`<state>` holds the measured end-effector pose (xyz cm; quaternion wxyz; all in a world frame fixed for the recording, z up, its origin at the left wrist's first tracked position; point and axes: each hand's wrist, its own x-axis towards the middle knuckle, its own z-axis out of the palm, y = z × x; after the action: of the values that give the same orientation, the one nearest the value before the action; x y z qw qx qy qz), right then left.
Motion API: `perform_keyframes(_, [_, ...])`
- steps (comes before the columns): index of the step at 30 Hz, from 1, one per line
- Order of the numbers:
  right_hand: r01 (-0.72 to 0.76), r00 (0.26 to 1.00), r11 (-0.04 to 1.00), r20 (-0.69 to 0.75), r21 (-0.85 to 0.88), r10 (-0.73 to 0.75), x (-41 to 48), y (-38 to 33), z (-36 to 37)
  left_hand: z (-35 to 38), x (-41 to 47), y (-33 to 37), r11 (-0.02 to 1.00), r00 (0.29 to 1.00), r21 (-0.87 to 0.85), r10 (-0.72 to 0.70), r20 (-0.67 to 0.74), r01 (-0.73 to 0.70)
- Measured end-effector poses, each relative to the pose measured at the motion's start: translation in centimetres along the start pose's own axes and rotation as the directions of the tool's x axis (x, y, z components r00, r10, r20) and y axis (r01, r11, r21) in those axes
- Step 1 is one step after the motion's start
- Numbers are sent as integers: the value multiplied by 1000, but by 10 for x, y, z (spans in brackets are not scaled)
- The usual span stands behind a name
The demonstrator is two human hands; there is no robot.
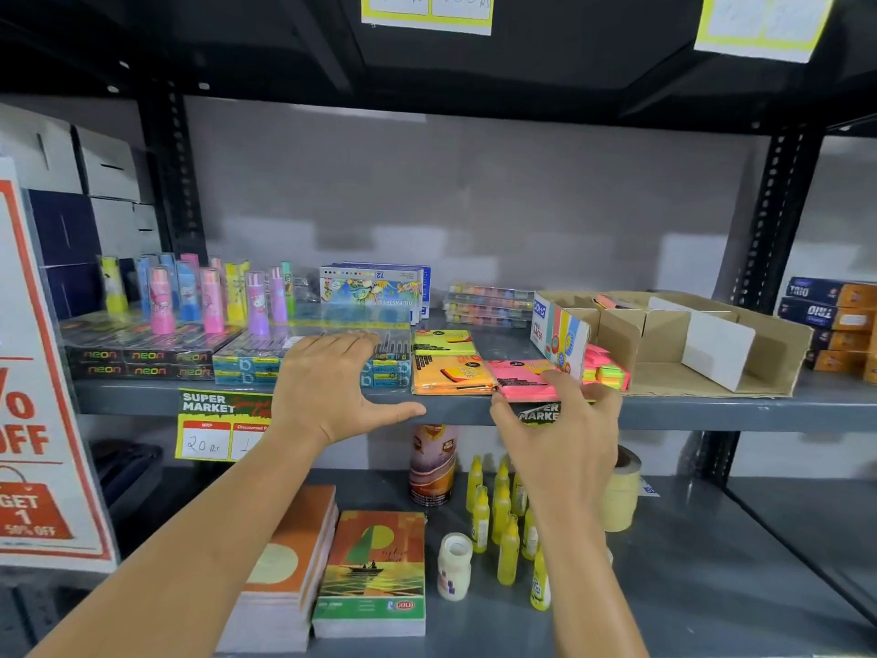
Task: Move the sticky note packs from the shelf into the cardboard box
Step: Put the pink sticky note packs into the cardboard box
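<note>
A: Near first. What's the right hand (562, 422) doing?

B: It's at the shelf (712, 410) front edge, fingers curled loosely round the near edge of the pink pack (522, 378). Thumb sits under/at the lip, fingertips on top. Looks like contact, but not a closed pinch yet, so it holds nothing lifted.

A: Left hand (332, 396)?

B: Spread wide and empty, thumb out along the shelf edge, fingers over the pen boxes (313, 368). Not on any pack.

A: So how does the person do this step well?

B: Probably slide the pink pack toward the edge a bit, then pinch top and bottom. It's wrapped in slick film, so a firm grip counts. The orange pack (451, 379) touches it on the left w/ the yellow pack (443, 343) just behind; lifting straight up avoids dragging them.

A: And the drop-off?

B: The cardboard box (712, 344) is further back-right on the same shelf, open, w/ dividers. A stack of neon notes (605, 370) sits at its near-left corner, beside the eraser carton (560, 339). The left hand could take the orange pack meanwhile.
</note>
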<state>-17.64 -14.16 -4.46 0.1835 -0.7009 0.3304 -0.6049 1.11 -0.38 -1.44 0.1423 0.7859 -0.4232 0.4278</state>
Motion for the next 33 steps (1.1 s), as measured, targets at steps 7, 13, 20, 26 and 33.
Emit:
perform_keyframes(7, [28,999,992,-22,126,-25,-2,1,-5,-1,0,0,1000,1000,6,1,2,-1])
perform_keyframes(13, [42,999,987,-28,157,-38,-1,2,-7,-2,0,1,1000,1000,7,12,2,-12])
perform_keyframes(20, [63,998,979,-43,196,-55,0,3,-8,-3,0,1,1000,1000,18,13,15,-14])
perform_keyframes(26, [85,996,968,-60,236,-73,1,4,-13,-4,0,2,1000,1000,25,5,30,-6])
perform_keyframes(33, [138,987,956,-111,258,-112,2,7,-24,-5,0,3,1000,999,9,-4,49,4])
